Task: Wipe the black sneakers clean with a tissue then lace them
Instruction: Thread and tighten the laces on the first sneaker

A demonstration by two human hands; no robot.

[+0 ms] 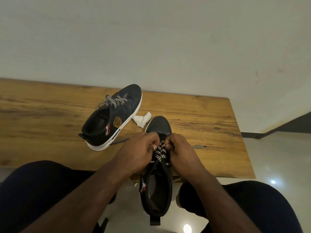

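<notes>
One black sneaker (157, 187) lies toe-away over the table's near edge, its heel hanging above my lap. Both my hands work at its black-and-white checkered lace (159, 151). My left hand (138, 150) pinches the lace on the left side of the eyelets, and my right hand (181, 152) pinches it on the right. One loose lace end (199, 146) trails right on the wood, another (120, 141) trails left. The second black sneaker (114, 117), white-soled and partly laced, lies tilted to the back left. A crumpled white tissue (142, 119) sits between the two shoes.
The wooden table (42, 115) stands against a pale wall (151, 39). Its right end stops near a glossy tiled floor (277, 157). My knees in dark trousers (262, 207) are below the near edge.
</notes>
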